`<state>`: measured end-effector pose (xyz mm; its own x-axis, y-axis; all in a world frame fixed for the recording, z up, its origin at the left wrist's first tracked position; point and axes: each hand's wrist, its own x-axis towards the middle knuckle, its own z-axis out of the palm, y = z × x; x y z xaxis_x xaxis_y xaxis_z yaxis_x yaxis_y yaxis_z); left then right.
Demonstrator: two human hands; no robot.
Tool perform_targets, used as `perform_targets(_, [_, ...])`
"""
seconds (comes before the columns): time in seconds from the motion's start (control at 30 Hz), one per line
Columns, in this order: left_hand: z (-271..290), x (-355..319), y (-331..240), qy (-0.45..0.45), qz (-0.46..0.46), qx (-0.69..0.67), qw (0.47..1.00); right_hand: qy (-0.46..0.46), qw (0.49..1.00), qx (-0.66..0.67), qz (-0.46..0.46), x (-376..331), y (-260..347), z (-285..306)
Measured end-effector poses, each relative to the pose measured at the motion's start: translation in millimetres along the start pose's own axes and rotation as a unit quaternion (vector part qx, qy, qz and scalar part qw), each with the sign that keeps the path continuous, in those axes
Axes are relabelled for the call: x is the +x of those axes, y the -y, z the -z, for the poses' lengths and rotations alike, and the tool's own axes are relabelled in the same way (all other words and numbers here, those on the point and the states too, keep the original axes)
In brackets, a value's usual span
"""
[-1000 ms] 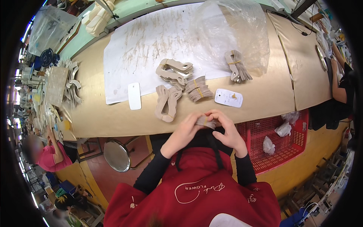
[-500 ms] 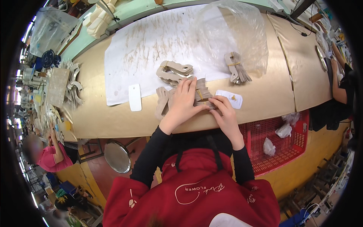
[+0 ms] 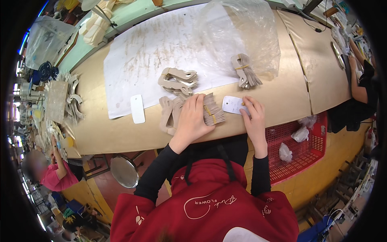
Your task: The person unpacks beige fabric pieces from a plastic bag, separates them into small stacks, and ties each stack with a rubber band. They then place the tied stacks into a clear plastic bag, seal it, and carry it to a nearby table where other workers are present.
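Observation:
My left hand (image 3: 191, 122) lies over a stack of grey-beige cut pieces (image 3: 213, 109) at the table's near edge, its thumb and fingers round the stack's left side. Yellow rubber bands circle that stack. Curved flat ends of the same pieces (image 3: 166, 115) stick out left of my hand. On the right, my right hand (image 3: 254, 121) is at a white card (image 3: 231, 105), thumb and fingertips closing on a small yellow rubber band (image 3: 243, 104). Just beyond my left hand sits a banded bundle of curved pieces (image 3: 177, 80); another fanned bundle (image 3: 246, 71) stands farther right.
A stained white sheet (image 3: 149, 52) and clear plastic bag (image 3: 242, 36) cover the table's far part. Another white card (image 3: 137, 109) lies left. Below the table's right edge is a red crate (image 3: 296, 149) with small bags. A stool (image 3: 124, 171) stands lower left; people work on both sides.
My right hand has left the stack and moved right to the yellow rubber bands on the card. My left hand stays on the stack. The whole view has shifted slightly.

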<state>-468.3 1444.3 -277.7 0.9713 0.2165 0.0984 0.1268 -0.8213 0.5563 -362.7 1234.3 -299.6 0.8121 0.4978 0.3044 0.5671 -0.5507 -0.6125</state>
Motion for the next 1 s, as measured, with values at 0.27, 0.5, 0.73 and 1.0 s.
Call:
perform_targets(0.27, [-20, -1, -7, -0.085, 0.054, -0.048, 0.994, 0.014, 0.976, 0.136, -0.172, -10, -1, 7])
perform_targets(0.5, [-33, -4, -8, -0.105, 0.069, -0.060, 0.990, -0.031, 0.996, 0.057, -0.061, -23, 11, 15])
perform_targets(0.73, [-39, -9, -5, -0.099, 0.061, -0.088, 0.989, 0.033, 0.977, 0.137, -0.160, -48, 32, 4])
perform_targets(1.0, [-30, 16, 10, 0.005, -0.033, -0.127, 0.991, 0.185, 0.964, 0.109, 0.155, -25, 4, 50])
